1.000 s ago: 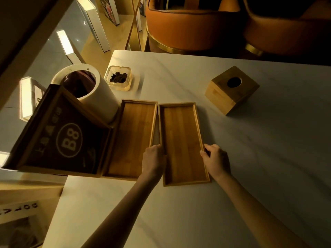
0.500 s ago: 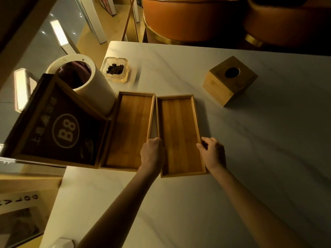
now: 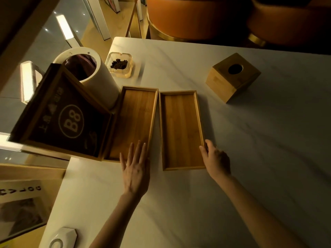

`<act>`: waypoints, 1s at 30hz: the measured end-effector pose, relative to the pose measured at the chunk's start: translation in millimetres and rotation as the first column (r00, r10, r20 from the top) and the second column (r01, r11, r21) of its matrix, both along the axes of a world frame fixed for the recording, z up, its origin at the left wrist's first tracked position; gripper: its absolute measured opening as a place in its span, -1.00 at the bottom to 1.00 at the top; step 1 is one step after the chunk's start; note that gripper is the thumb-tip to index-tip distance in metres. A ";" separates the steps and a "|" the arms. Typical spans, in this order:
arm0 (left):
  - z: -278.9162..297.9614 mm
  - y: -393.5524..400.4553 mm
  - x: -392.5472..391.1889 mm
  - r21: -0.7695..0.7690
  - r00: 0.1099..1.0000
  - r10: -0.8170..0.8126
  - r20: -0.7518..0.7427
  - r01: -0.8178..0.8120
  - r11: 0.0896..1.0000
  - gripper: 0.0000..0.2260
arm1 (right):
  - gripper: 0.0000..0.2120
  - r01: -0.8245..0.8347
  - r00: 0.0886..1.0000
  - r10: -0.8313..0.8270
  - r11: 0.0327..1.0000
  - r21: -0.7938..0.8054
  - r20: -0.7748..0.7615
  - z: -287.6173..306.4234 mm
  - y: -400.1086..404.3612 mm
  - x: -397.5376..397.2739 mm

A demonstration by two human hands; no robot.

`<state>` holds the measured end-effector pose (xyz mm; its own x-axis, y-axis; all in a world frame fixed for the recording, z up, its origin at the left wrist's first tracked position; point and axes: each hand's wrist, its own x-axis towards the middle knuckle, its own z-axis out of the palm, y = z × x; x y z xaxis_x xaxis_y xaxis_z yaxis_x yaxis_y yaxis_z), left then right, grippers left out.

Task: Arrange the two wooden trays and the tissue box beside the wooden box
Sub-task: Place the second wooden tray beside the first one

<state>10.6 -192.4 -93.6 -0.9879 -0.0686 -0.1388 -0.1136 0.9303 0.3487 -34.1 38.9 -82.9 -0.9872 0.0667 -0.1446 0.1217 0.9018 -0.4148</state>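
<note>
Two shallow wooden trays lie side by side on the marble table. The left tray (image 3: 136, 119) touches the wooden box (image 3: 60, 115), which is dark inside and marked "B8". The right tray (image 3: 180, 129) sits a narrow gap away. My left hand (image 3: 135, 169) hovers flat with fingers spread over the left tray's near end, holding nothing. My right hand (image 3: 215, 160) rests against the right tray's near right edge, fingers curled on the rim. The cube-shaped wooden tissue box (image 3: 232, 76) stands apart at the far right.
A white cylindrical bin (image 3: 100, 81) stands behind the wooden box. A clear ashtray (image 3: 119, 66) sits beyond the trays. Orange chairs (image 3: 193, 17) line the far table edge. A white object (image 3: 62, 238) lies at the near left corner. The table's left edge runs close to the wooden box.
My left hand has let go of the right tray's left rim, opened flat and moved left over the left tray. My right hand stays at the right tray's edge.
</note>
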 end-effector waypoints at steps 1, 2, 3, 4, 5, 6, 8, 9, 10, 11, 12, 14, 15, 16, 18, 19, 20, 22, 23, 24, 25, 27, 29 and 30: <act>-3.6 -2.9 1.8 -0.021 0.999 0.012 0.030 -0.011 1.000 -0.54 | -0.66 -0.009 1.000 0.009 1.000 0.011 -0.002 0.1 -0.4 -0.2; -6.3 -5.2 2.9 -0.040 0.998 0.011 0.060 -0.009 0.999 -0.54 | -0.67 -0.017 1.000 0.017 1.000 0.022 -0.005 0.1 -0.7 -0.7; -8.5 -7.1 3.7 -0.055 0.996 -0.001 0.085 0.006 0.998 -0.54 | -0.68 -0.021 1.000 0.021 0.999 0.031 -0.006 0.3 -1.0 -0.9; -10.3 -8.6 4.3 -0.064 0.995 -0.015 0.097 0.022 0.998 -0.51 | -0.70 -0.022 1.000 0.022 0.999 0.037 -0.007 0.5 -1.4 -1.2; -11.7 -9.5 4.7 -0.068 0.995 -0.023 0.097 0.030 0.997 -0.48 | -0.72 -0.022 1.000 0.022 0.999 0.041 -0.006 0.8 -1.9 -1.6; -12.8 -9.9 5.0 -0.066 0.995 -0.021 0.094 0.027 0.997 -0.45 | -0.73 -0.021 1.000 0.022 0.999 0.045 -0.003 0.9 -2.7 -2.2; -13.7 -9.6 4.7 -0.055 0.996 -0.010 0.093 0.015 0.998 -0.47 | -0.73 -0.023 1.000 0.023 0.998 0.050 -0.002 0.5 -4.2 -4.0; -14.3 -9.4 4.7 -0.060 0.995 -0.011 0.095 0.016 0.998 -0.51 | -0.73 -0.022 1.000 0.022 0.998 0.052 -0.004 0.4 -5.2 -5.2; -15.2 -9.5 4.8 -0.072 0.995 -0.014 0.097 0.021 0.997 -0.53 | -0.73 -0.020 1.000 0.020 0.998 0.055 -0.004 0.4 -6.2 -6.5; -15.8 -10.0 5.1 -0.084 0.995 -0.018 0.100 0.026 0.996 -0.54 | -0.73 -0.017 1.000 0.017 0.998 0.057 -0.003 0.6 -7.3 -7.8; -16.3 -10.6 5.2 -0.092 0.994 -0.018 0.103 0.028 0.995 -0.54 | -0.74 -0.016 1.000 0.016 0.998 0.057 -0.005 0.7 -8.3 -8.8; -16.2 -11.2 5.1 -0.095 0.995 -0.015 0.102 0.025 0.995 -0.54 | -0.74 -0.015 1.000 0.015 0.999 0.049 -0.009 1.0 -10.5 -10.2; -15.7 -11.0 5.0 -0.093 0.995 -0.014 0.102 0.024 0.995 -0.54 | -0.74 -0.015 1.000 0.015 0.999 0.048 -0.009 0.9 -11.3 -10.8; -15.4 -10.8 4.9 -0.090 0.995 -0.016 0.101 0.025 0.996 -0.54 | -0.74 -0.015 1.000 0.015 0.999 0.051 -0.009 0.4 -11.7 -11.4; -14.2 -10.3 5.0 -0.088 0.995 -0.021 0.102 0.031 0.996 -0.54 | -0.74 -0.015 1.000 0.016 0.998 0.059 -0.012 -1.0 -11.8 -12.1; -13.2 -10.1 5.1 -0.087 0.994 -0.023 0.104 0.032 0.996 -0.54 | -0.74 -0.016 1.000 0.017 0.998 0.061 -0.015 -1.5 -11.6 -12.4; -11.9 -10.0 5.1 -0.085 0.994 -0.025 0.105 0.034 0.996 -0.54 | -0.74 -0.018 1.000 0.019 0.998 0.063 -0.017 -1.9 -11.6 -12.7; -9.1 -9.5 4.8 -0.071 0.994 -0.025 0.103 0.032 0.997 -0.47 | -0.74 -0.021 1.000 0.022 0.998 0.062 -0.019 -1.9 -11.7 -12.8; -8.0 -9.2 4.4 -0.064 0.994 -0.026 0.105 0.032 0.997 -0.44 | -0.75 -0.020 1.000 0.021 0.998 0.059 -0.018 -1.6 -12.0 -12.8; -7.2 -8.9 4.2 -0.062 0.994 -0.028 0.108 0.035 0.997 -0.44 | -0.75 -0.020 1.000 0.021 0.998 0.056 -0.019 -1.3 -12.3 -12.4; -6.7 -8.9 4.2 -0.061 0.994 -0.030 0.109 0.037 0.997 -0.44 | -0.75 -0.020 1.000 0.021 0.998 0.053 -0.021 -1.4 -13.1 -11.6; -6.5 -9.3 4.3 -0.053 0.994 -0.029 0.108 0.035 0.998 -0.45 | -0.76 -0.026 0.999 0.027 0.998 0.055 -0.019 -2.1 -15.9 -9.0; -7.4 -10.2 4.7 -0.033 0.994 -0.022 0.108 0.025 0.999 -0.52 | -0.76 -0.037 0.999 0.038 0.997 0.062 -0.011 -3.2 -19.9 -5.5; -7.9 -10.6 4.9 -0.025 0.994 -0.020 0.108 0.022 0.999 -0.55 | -0.76 -0.042 0.999 0.043 0.997 0.064 -0.008 -3.7 -21.7 -4.1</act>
<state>15.4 -203.0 -101.5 -0.9687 -0.0531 -0.2426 -0.1295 0.9414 0.3113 -38.2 17.2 -86.6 -0.9907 0.0334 -0.1320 0.0791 0.9305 -0.3576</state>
